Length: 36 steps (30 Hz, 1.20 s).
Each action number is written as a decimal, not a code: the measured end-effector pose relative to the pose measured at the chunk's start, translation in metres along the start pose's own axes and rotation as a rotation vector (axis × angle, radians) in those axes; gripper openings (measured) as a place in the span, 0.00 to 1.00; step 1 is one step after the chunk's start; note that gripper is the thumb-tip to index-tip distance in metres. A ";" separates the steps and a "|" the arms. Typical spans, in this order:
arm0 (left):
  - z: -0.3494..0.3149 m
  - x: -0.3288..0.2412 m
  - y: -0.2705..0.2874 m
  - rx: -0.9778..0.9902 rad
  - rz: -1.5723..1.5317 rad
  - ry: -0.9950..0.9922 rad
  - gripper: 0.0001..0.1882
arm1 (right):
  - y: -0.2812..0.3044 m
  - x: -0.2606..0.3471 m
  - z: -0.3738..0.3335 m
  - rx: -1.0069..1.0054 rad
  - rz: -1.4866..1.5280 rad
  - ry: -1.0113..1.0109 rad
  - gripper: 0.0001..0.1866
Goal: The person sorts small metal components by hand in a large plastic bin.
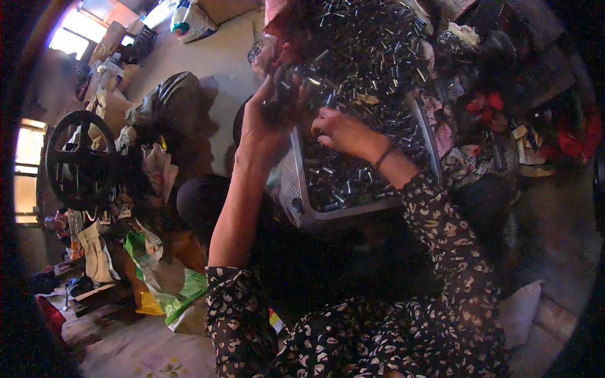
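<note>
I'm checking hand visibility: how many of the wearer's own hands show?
2: the left hand by the left rim of the tray, the right hand above its small metal pieces. The left hand is partly in shadow.

Two hands (268, 110) (348, 133), one tray (300, 170), one wheel (80, 154)

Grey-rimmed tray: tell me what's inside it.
Many small shiny cylinders lie loose in the tray, with a tan scrap among them. They cover its bottom, so that can't be seen; the right hand also hides a patch of the heap.
</note>
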State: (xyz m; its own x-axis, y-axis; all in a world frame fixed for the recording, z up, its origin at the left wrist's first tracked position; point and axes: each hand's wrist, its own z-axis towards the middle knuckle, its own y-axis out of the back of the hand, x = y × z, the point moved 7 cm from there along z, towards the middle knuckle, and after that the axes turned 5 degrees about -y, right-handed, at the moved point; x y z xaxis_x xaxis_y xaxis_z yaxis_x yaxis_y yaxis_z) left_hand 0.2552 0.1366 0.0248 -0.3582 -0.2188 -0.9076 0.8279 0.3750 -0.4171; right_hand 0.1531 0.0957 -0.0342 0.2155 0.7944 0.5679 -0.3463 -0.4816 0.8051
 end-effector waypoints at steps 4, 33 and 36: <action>-0.005 0.009 -0.005 -0.031 -0.434 0.196 0.14 | -0.005 -0.001 0.003 0.057 -0.026 -0.009 0.06; -0.018 0.031 0.017 -0.030 -0.231 0.270 0.14 | 0.072 0.034 -0.016 -0.361 0.233 -0.146 0.09; -0.028 0.046 -0.001 -0.053 -0.720 0.513 0.14 | 0.093 0.031 -0.010 -0.417 0.256 -0.101 0.09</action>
State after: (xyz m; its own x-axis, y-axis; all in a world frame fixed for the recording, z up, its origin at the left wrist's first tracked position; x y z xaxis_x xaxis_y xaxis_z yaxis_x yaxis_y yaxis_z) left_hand 0.2260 0.1516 -0.0179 -0.9446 0.0086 -0.3281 0.3106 0.3459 -0.8853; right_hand 0.1184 0.0788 0.0566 0.1561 0.6200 0.7690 -0.7311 -0.4510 0.5120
